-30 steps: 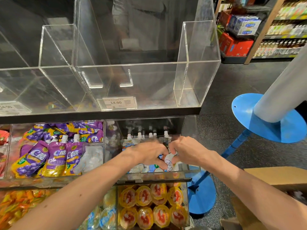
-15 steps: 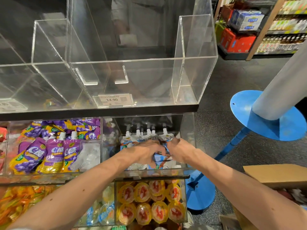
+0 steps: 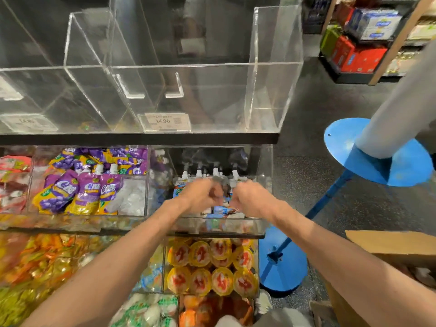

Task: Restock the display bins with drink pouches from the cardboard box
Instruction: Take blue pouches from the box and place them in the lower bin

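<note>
1. The left hand (image 3: 203,194) and the right hand (image 3: 247,197) reach side by side into a clear bin (image 3: 266,161), knuckles up, with a narrow gap between them.
2. Both hands have their fingers curled inward. Motion blur hides the fingertips, so it cannot be told whether either hand is clamped on anything.
3. The pouches (image 3: 180,185), white and blue with white spouts, stand upright in a row just beyond the hands, inside the same bin. Their spouts show above the knuckles. One stands just left of the left hand and another just beyond the right hand.
4. More of these pouches lie flat below the hands at the front of the bin, visible in the gap between the wrists.
5. The box (image 3: 389,241), brown cardboard, sits well to the right of the right hand, low beside the right forearm.
6. Purple pouches (image 3: 87,192) fill the compartment to the left of the left hand, past a clear divider.
7. Yellow-rimmed cups (image 3: 200,253) are packed in a lower bin under both forearms.
8. A clear upper bin (image 3: 273,67) stands above the hands, with a tag (image 3: 166,120) reading 14.90 above the left hand.
9. A blue stand (image 3: 283,263) rises to the right of the right hand.
</note>
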Demonstrator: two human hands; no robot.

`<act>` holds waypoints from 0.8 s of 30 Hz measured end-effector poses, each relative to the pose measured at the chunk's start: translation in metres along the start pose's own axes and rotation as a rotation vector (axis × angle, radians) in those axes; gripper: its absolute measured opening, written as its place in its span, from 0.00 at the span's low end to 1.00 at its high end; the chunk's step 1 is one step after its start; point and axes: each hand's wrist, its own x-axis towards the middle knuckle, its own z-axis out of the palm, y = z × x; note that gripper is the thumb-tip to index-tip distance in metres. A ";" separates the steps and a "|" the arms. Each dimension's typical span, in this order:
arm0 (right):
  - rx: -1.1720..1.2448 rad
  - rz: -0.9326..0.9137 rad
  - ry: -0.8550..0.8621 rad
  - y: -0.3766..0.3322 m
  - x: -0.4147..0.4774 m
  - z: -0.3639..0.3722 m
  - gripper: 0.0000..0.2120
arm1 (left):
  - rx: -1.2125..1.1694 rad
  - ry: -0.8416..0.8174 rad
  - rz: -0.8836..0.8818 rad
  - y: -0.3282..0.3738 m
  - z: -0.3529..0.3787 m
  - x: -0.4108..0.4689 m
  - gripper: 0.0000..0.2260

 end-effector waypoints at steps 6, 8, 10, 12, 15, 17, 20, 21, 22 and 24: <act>0.413 0.172 0.691 0.005 -0.105 -0.001 0.08 | -0.412 0.381 0.299 0.081 -0.019 -0.045 0.03; 0.473 0.324 0.895 0.016 -0.154 0.018 0.08 | -0.463 0.343 0.477 0.124 -0.002 -0.048 0.04; 0.479 0.508 0.957 0.031 -0.203 0.043 0.12 | -0.446 0.307 0.641 0.167 0.027 -0.044 0.06; 0.528 0.698 0.930 0.048 -0.252 0.072 0.14 | -0.419 0.227 0.742 0.212 0.064 -0.036 0.06; 0.598 0.973 0.887 0.078 -0.321 0.125 0.14 | -0.365 -0.009 0.783 0.273 0.133 -0.022 0.08; 0.679 1.150 0.831 0.099 -0.356 0.160 0.14 | -0.332 -0.185 0.769 0.308 0.184 -0.012 0.09; 0.787 1.358 0.706 0.133 -0.397 0.204 0.18 | -0.268 -0.402 0.685 0.347 0.258 0.008 0.07; 0.813 1.406 0.662 0.146 -0.408 0.218 0.19 | -0.182 -0.473 0.653 0.356 0.279 0.017 0.09; 0.844 1.451 0.601 0.159 -0.417 0.234 0.19 | -0.111 -0.535 0.633 0.363 0.300 0.025 0.12; 0.935 1.516 0.462 0.188 -0.431 0.262 0.22 | -0.023 -0.642 0.567 0.377 0.334 0.039 0.12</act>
